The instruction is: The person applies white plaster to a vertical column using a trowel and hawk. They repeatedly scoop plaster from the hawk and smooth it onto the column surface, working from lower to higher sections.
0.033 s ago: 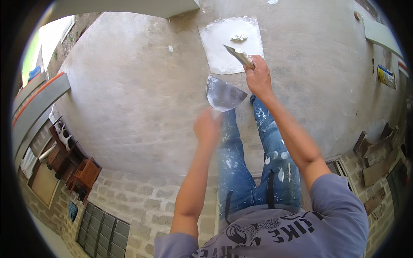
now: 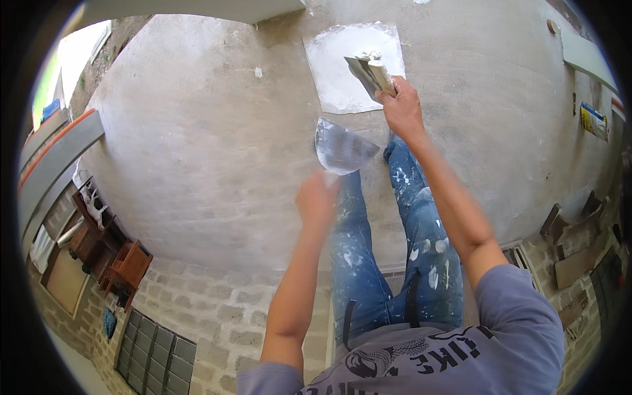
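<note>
My right hand is closed round the pale handle of a metal trowel. Its blade hangs in front of a square white sheet or board. Just beyond the handle a small lump of white putty shows on the white square, partly covered by the trowel. Blurred by motion, my left hand is closed at the near edge of a rounded grey plate, which is smeared with white. How its fingers grip the plate cannot be made out.
Paint-spotted jeans are below my hands on the grey plastered surface. A yellow and blue packet lies at the far right. Wooden furniture stands at the left by a block wall. Broken boards are at the right.
My right hand has moved slightly away from me with the trowel, whose blade has turned and now covers part of the putty lump. The left hand and the plate have barely shifted.
</note>
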`<state>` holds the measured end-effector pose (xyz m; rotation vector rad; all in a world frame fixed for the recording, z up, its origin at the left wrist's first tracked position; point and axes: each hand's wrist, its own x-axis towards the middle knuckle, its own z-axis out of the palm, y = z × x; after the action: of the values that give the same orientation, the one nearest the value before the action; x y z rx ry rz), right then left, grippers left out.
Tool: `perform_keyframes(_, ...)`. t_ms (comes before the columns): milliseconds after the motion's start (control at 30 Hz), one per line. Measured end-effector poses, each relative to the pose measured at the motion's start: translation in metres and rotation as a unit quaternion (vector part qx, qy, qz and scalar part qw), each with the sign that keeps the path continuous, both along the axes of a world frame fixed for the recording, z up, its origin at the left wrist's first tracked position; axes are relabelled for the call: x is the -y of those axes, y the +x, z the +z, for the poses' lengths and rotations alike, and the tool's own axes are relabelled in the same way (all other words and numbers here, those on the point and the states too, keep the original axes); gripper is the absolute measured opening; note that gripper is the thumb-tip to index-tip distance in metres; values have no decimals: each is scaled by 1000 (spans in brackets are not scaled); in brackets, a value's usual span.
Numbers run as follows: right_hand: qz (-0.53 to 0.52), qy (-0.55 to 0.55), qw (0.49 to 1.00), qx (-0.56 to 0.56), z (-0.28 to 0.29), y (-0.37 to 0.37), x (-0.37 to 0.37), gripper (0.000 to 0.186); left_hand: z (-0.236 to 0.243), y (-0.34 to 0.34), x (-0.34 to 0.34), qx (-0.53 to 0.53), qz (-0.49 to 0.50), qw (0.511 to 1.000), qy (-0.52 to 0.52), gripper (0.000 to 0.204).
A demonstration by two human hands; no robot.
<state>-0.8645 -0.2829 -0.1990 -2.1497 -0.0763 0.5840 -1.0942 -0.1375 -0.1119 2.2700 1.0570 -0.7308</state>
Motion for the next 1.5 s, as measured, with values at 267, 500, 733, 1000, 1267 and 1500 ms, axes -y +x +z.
perform_keyframes(267, -244, 138, 901, -331, -321, 61, 46, 31, -179, -38, 17, 0, 61, 994, -87, 34)
perform_keyframes(500, -237, 167, 867, -405, -335, -38, 114, 33, -299, -18, 14, 14, 113, 987, -110, 44)
perform_keyframes(733, -248, 102, 866, -422, -342, -66, 110, 30, -381, 30, 18, 37, 164, 981, -101, 51)
perform_keyframes(1000, -211, 47, 895, -390, -374, -51, 84, 44, -419, 47, -7, 74, 117, 990, -38, 51)
perform_keyframes(1267, -63, -279, 954, -94, -367, -29, 109, 87, -431, 39, -27, 38, 128, 991, -15, 83)
perform_keyframes(1500, -89, -293, 942, -136, -365, -20, 106, 95, -443, 37, -48, 32, 240, 970, -2, 106)
